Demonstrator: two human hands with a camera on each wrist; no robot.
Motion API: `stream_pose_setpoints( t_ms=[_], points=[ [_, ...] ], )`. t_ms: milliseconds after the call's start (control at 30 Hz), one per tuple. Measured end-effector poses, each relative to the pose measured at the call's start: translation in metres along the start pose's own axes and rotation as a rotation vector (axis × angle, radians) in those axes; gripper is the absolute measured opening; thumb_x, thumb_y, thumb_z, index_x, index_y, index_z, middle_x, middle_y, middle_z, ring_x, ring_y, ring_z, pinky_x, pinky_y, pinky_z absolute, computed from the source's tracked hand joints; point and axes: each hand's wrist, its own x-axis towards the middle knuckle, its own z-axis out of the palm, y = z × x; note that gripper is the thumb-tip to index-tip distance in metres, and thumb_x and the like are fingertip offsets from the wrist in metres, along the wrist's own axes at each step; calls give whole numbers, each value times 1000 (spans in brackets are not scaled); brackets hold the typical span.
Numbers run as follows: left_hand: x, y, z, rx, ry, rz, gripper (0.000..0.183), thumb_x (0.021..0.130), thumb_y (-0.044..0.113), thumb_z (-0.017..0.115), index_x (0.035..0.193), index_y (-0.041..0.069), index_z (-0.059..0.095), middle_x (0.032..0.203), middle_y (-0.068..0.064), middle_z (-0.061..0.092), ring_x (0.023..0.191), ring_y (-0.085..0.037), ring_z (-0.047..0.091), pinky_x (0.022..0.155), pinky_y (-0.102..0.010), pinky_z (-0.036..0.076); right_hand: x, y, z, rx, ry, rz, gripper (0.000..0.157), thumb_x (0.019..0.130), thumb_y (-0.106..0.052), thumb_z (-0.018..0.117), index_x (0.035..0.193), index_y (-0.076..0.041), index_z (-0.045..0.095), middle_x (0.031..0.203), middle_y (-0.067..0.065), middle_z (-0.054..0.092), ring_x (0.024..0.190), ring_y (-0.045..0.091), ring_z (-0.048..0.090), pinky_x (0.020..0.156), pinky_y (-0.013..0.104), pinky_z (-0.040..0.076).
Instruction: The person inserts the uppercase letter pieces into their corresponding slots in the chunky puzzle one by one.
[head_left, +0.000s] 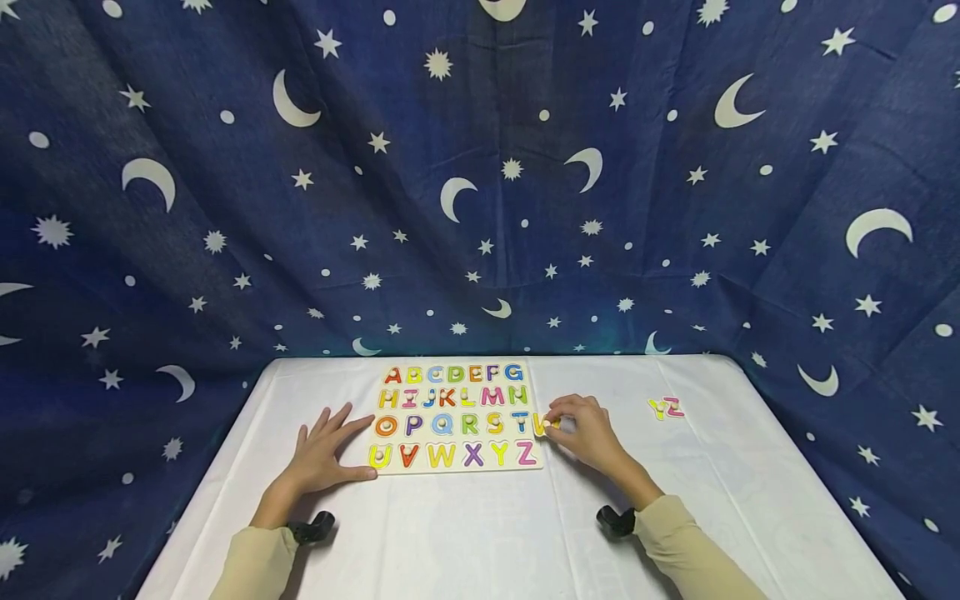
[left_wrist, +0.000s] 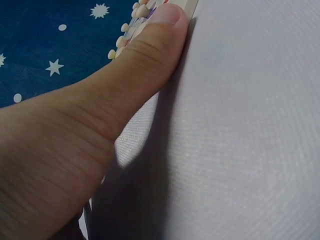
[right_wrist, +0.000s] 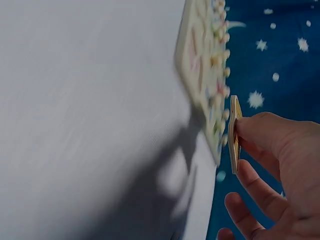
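A wooden alphabet puzzle board (head_left: pixel 457 469) lies on the white table, letters A to Z in four rows. Pegged pieces fill the upper rows, and U (head_left: pixel 380 456) and V (head_left: pixel 408 455) carry pegs too. My left hand (head_left: pixel 322 454) spreads its fingers along the board's left edge, the thumb at the near left corner. In the left wrist view that thumb (left_wrist: pixel 150 45) lies against the board's edge. My right hand (head_left: pixel 588 433) pinches a yellow letter W piece (head_left: pixel 540 425) at the board's right edge. The right wrist view shows this piece (right_wrist: pixel 233 135) edge-on, raised beside the board.
A yellow Y piece (head_left: pixel 657 408) and a pink Z piece (head_left: pixel 674 407) lie close together on the table to the right. Behind the table (head_left: pixel 465 542) hangs a dark blue curtain (head_left: pixel 480 250) with moons and stars. Black straps with cameras (head_left: pixel 615 522) sit at both wrists.
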Motion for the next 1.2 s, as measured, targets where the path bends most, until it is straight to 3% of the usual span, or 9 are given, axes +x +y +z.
stream_pose_setpoints(
  t_ms=[267,600,867,1200],
  points=[
    [0,-1,0,-1,6,7,102,63,67,88,148,22,56,163,-25,30,150,-58,13,113,-81,2,11,-47,33,113,-32,-29,14,78,-12,88,82,-19,77,102,-3,72,95,20,56,86,44,42],
    [1,-3,1,-13,-2,-2,102,64,69,87,149,23,56,164,-24,29,151,-57,11,113,-80,0,14,-95,88,65,-94,-149,9,80,-18,86,87,-19,80,98,-6,71,91,15,52,82,38,42],
    [1,-2,0,-22,4,5,101,63,67,88,148,23,56,164,-25,30,151,-57,12,113,-80,0,13,-106,110,-12,-117,-177,7,80,-23,86,85,-23,80,99,-8,67,90,14,48,80,33,39],
    [2,-4,1,-20,-2,-1,103,63,69,87,149,22,56,165,-24,29,151,-56,11,113,-80,-1,14,-112,113,-13,-152,-169,7,81,-25,85,86,-24,81,101,-7,65,92,15,48,87,36,41]
  ],
)
